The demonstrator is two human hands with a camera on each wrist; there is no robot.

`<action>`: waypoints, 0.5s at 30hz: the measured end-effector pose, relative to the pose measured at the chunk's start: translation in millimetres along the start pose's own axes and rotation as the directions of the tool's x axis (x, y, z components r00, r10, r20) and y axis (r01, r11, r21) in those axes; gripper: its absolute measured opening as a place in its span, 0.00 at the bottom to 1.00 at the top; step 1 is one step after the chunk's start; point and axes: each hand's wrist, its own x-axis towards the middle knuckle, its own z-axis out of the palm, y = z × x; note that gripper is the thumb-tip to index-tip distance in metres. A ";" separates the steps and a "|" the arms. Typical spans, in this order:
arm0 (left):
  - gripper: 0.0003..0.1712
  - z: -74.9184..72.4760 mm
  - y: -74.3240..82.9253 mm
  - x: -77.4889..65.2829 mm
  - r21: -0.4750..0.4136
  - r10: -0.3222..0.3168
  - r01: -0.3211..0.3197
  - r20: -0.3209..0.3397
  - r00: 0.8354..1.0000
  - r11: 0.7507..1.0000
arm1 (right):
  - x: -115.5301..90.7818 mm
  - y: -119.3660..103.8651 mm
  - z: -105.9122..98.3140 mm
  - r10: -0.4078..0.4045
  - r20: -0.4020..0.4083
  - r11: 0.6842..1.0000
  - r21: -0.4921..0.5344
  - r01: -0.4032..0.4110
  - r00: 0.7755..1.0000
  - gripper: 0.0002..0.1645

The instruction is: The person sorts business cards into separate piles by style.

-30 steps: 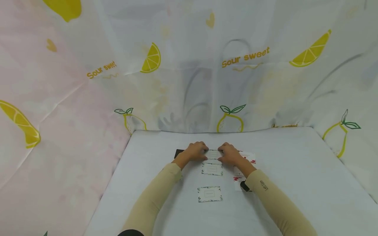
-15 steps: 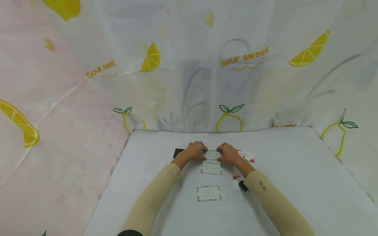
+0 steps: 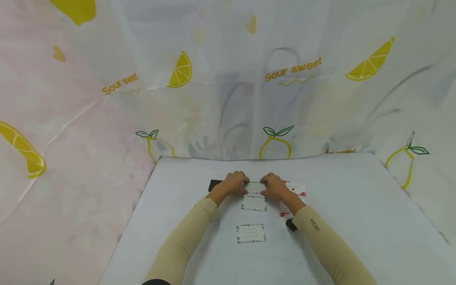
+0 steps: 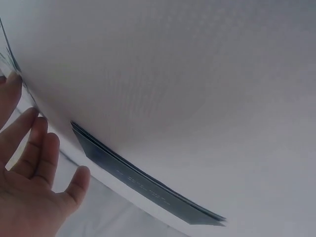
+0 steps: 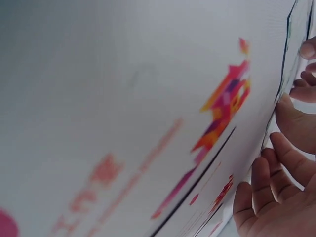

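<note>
Both hands are at a white card (image 3: 254, 187) with a leafy printed border, flat near the back of the table. My left hand (image 3: 236, 183) pinches its left edge between thumb and fingers; my right hand (image 3: 274, 186) does the same at its right edge. Just in front of it lies a second card (image 3: 254, 203) of the same print, and a third card (image 3: 251, 233) lies further forward. The left wrist view shows the left hand's other fingers (image 4: 48, 153) spread loosely beside a small stack of dark cards (image 4: 143, 177).
Dark cards (image 3: 214, 184) lie left of the left hand. Beside and under the right forearm are several white cards with red flowers (image 3: 297, 188), partly hidden by the arm. A lemon-printed cloth (image 3: 213, 118) hangs behind the white table (image 3: 342, 186).
The hands keep their hold on the leafy-bordered card, and its gap to the card in front looks slightly narrower. The head view has shifted a little.
</note>
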 end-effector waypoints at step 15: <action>0.26 -0.7 -0.4 -4.9 -0.065 -0.004 0.002 -0.023 1.000 0.998 | 2.5 0.1 0.6 0.020 -0.007 0.999 0.048 -0.020 1.000 0.25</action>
